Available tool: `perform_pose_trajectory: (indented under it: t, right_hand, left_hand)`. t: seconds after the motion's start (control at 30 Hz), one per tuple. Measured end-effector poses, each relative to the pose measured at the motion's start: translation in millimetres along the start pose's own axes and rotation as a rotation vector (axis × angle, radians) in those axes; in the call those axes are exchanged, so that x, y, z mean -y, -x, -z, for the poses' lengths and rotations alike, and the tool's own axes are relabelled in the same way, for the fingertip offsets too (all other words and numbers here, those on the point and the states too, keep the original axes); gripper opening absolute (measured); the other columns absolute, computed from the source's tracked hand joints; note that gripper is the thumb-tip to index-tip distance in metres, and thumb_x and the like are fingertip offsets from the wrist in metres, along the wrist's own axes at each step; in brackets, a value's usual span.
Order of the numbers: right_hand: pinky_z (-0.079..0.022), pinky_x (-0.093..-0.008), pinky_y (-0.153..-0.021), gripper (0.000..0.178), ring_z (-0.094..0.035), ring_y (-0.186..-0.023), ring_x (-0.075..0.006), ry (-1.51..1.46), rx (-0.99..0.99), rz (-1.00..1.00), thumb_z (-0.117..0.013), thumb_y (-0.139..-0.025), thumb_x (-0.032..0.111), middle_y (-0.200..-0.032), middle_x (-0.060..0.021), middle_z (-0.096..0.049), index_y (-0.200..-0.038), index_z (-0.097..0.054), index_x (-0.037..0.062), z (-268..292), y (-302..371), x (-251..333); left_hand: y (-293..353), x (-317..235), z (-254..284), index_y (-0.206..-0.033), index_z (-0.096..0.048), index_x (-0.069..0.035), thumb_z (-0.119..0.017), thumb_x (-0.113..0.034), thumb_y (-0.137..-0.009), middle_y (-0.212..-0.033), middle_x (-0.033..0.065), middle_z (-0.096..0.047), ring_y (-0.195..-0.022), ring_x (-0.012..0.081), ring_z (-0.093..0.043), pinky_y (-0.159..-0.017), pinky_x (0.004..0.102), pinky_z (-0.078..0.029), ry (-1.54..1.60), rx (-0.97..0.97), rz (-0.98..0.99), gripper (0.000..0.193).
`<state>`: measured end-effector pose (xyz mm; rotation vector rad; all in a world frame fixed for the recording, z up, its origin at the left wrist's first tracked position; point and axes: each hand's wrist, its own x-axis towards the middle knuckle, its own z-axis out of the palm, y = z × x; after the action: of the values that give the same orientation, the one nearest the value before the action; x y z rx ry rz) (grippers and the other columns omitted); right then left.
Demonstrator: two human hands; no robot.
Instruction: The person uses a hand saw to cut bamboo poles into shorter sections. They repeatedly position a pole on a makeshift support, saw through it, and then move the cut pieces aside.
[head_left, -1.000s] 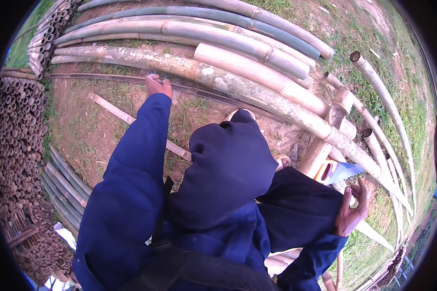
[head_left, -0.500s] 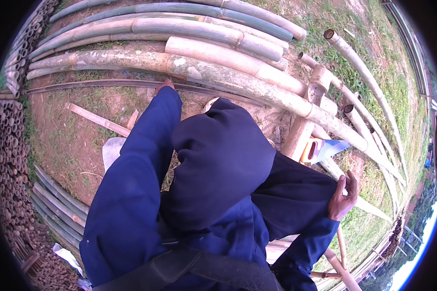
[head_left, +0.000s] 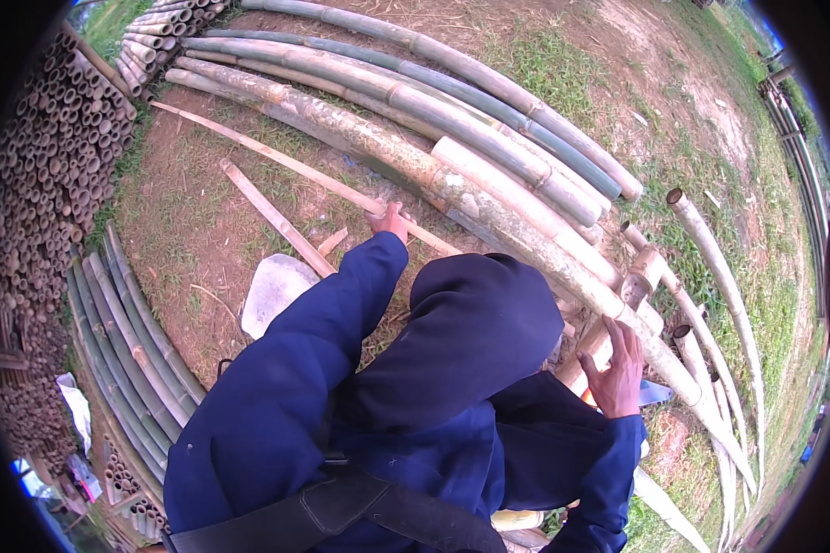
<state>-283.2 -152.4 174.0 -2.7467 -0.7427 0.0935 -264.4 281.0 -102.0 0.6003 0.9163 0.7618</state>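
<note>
My left hand (head_left: 389,221) is closed around a long, thin bamboo strip (head_left: 290,168), pale side up. The strip runs from the far left to behind my raised, dark-trousered knee (head_left: 493,323). My right hand (head_left: 618,373) has its fingers stretched out and thumb apart, close to a long mottled bamboo pole (head_left: 498,217); whether the fingertips touch it I cannot tell. Beneath that hand lies a handsaw (head_left: 657,394), its blade partly in sight and its orange handle mostly hidden. A thick bamboo support (head_left: 590,358) stands under the pole, beside the hand.
Several green and pale bamboo poles (head_left: 489,83) lie beyond the mottled one. A whitish sack (head_left: 277,290) and a short flat bamboo piece (head_left: 272,212) rest on the ground at left. Stacked bamboo (head_left: 55,157) fills the far left, with more poles (head_left: 138,341) below it. Loose poles (head_left: 724,267) lie at right.
The view has shifted. The bamboo strip shows its pale side instead of its dark one and is nearer me in my left hand. My right hand has gone from my knee to the pole.
</note>
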Motion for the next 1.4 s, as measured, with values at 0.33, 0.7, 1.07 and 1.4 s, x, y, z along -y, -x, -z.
perform_pose_trajectory:
  t: [0.33, 0.7, 1.07, 1.4]
  right_hand:
    - [-0.050, -0.0489, -0.086, 0.052, -0.067, -0.099, -0.0367, 0.134, 0.124, 0.117, -0.075, -0.090, 0.040, -0.105, -0.0157, -0.067, -0.129, -0.062, 0.0077, -50, -50, -7]
    - [-0.053, -0.0480, -0.071, 0.038, -0.070, -0.081, -0.0406, 0.063, -0.023, 0.069, -0.077, -0.090, 0.033, -0.096, -0.0196, -0.071, -0.114, -0.067, 0.0057, -45, -18, -38]
    - [-0.055, -0.0465, -0.070, 0.037, -0.071, -0.076, -0.0393, 0.007, -0.098, 0.061, -0.077, -0.091, 0.031, -0.087, -0.0214, -0.071, -0.115, -0.068, 0.0049, -49, -18, -36]
    - [-0.054, -0.0490, -0.072, 0.037, -0.070, -0.082, -0.0418, 0.031, -0.101, 0.032, -0.077, -0.091, 0.032, -0.093, -0.0208, -0.071, -0.115, -0.067, 0.0057, -51, -22, -37]
  left_hand:
    - [82, -57, -52, -0.148, -0.031, -0.011, -0.065, -0.012, -0.099, -0.089, 0.0077, -0.058, -0.079, 0.0199, -0.063, -0.078, 0.0392, -0.061, -0.047, 0.299, 0.018, 0.060]
    - [86, -46, -52, -0.149, -0.028, -0.006, -0.068, -0.030, -0.100, -0.100, 0.0113, -0.070, -0.089, 0.0193, -0.070, -0.064, 0.0364, -0.059, -0.356, 0.520, 0.024, 0.067]
    - [84, -62, -74, -0.147, -0.032, -0.007, -0.070, -0.031, -0.099, -0.101, 0.0100, -0.070, -0.083, 0.0178, -0.070, -0.062, 0.0328, -0.058, -0.391, 0.544, 0.029, 0.066]
    - [64, -54, -73, -0.139, -0.047, -0.007, -0.074, -0.031, -0.097, -0.107, 0.0110, -0.068, -0.082, 0.0182, -0.071, -0.068, 0.0320, -0.060, -0.433, 0.554, 0.085, 0.056]
